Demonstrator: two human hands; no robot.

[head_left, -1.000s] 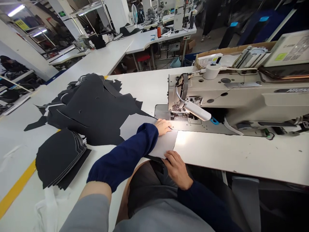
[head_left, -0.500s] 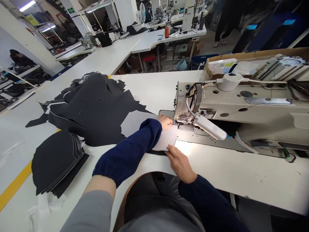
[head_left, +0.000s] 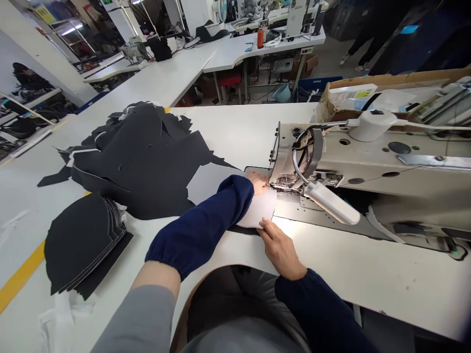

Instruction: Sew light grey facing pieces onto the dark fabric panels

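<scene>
A light grey fabric piece with a dark underside lies at the needle area of the sewing machine, lit by its white lamp. My left hand rests on the fabric close beside the needle, its fingers bent together and partly hidden by the sleeve and the machine head. At the fabric's near right corner, my right hand pinches the edge between thumb and fingers. Another light grey piece lies under my left forearm, against a heap of dark fabric pieces.
Stacked dark curved pieces sit at the left on the white table. An open cardboard box stands behind the machine. Farther back are an orange thread spool, other tables and a person's legs.
The camera view has shifted, so the machine appears farther right. Both hands keep nearly the same places on the fabric. The person's legs in the background have moved right.
</scene>
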